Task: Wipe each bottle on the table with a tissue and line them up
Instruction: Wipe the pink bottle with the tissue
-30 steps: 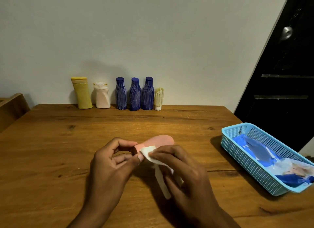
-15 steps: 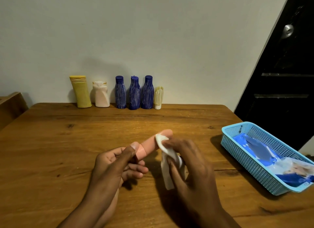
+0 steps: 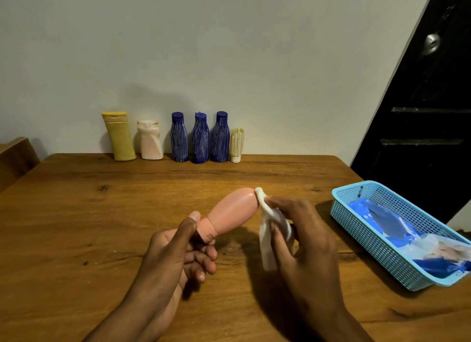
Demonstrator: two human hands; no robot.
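Note:
My left hand [image 3: 175,247] grips the cap end of a pink bottle [image 3: 233,211], which slants up and away over the middle of the table. My right hand [image 3: 298,229] pinches a white tissue [image 3: 267,224] and presses it against the bottle's far end. Against the wall stands a row: a yellow bottle [image 3: 119,137], a white bottle [image 3: 150,141], three blue bottles [image 3: 200,139] and a small cream bottle [image 3: 237,145] standing on its cap.
A light blue plastic basket [image 3: 377,242] with blue and clear wrappers sits at the table's right edge. A dark door [image 3: 428,112] is behind it. The wooden table [image 3: 76,214] reaches to the wall, and a wooden piece stands at the far left.
My right hand slid the tissue along the pink bottle from its cap end to its far end. My left hand turned and tilted the bottle upward, gripping it by the cap.

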